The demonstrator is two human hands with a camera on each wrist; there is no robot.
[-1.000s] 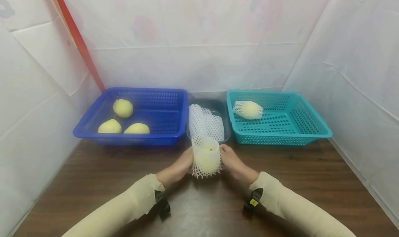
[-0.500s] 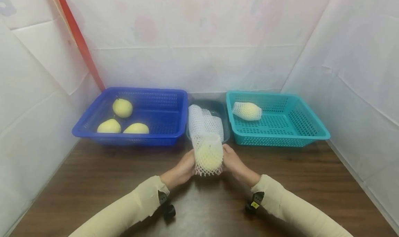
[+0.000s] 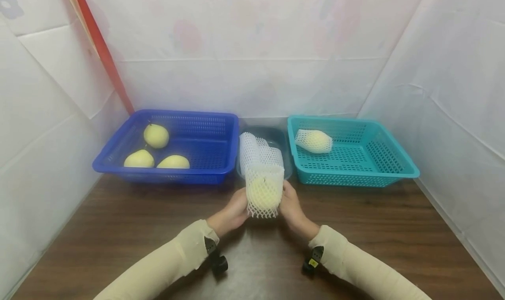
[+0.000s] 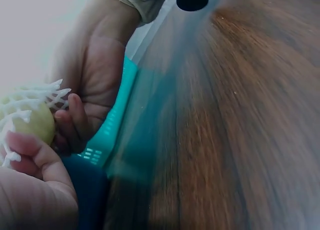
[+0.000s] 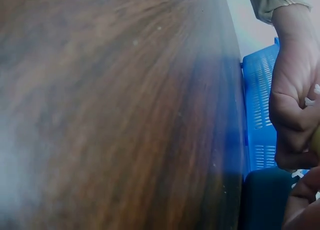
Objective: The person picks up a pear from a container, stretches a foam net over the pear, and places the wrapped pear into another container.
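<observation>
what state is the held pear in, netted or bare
Netted: white mesh is around the pear, extending past its top in the head view.

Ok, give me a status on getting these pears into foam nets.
Done: one netted pear lies in the teal basket.
In hand: another pear sits inside a foam net, held between the left hand and right hand.
Remaining: three bare pears show in the blue basket; spare nets wait in the dark tray.

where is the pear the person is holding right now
In the head view, the pear is below and just right of centre, inside a white net sleeve between the left hand and right hand, in front of the dark tray.
</observation>
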